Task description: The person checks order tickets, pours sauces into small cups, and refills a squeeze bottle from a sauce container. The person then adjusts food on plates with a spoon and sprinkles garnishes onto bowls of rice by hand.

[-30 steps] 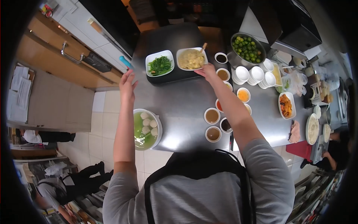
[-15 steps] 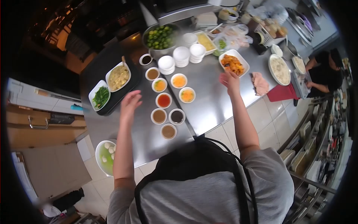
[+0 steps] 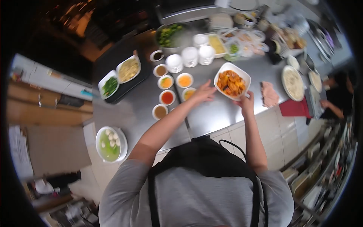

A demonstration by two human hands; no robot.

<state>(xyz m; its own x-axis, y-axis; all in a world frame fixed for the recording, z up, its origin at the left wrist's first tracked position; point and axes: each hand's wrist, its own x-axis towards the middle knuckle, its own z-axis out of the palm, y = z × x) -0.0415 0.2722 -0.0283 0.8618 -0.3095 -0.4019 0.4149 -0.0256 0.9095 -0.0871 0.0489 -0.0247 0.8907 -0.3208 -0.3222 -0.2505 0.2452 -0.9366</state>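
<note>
A white square bowl (image 3: 229,66) of orange-red saucy food (image 3: 231,84) is at the right part of the steel counter. My right hand (image 3: 246,103) grips its near right corner, thumb at the rim and fingers partly hidden beneath. To the bowl's left, my left hand (image 3: 203,93) reaches over with fingers apart and nothing in it. My left forearm passes over part of the small cups, among them a red sauce cup (image 3: 167,97), a brown sauce cup (image 3: 160,112) and a cup with orange shreds (image 3: 185,80).
Stacks of white cups (image 3: 190,56) stand behind the sauces, near a steaming pot of greens (image 3: 170,36). A pink cloth (image 3: 270,94) lies at right, before an oval dish (image 3: 292,83). A soup bowl (image 3: 121,142) sits at the left edge. A co-worker (image 3: 340,92) is at far right.
My left hand has swung right across the cups toward the food bowl. My right hand has taken hold of that bowl, which sits nearer to me. The camera view has shifted slightly.
</note>
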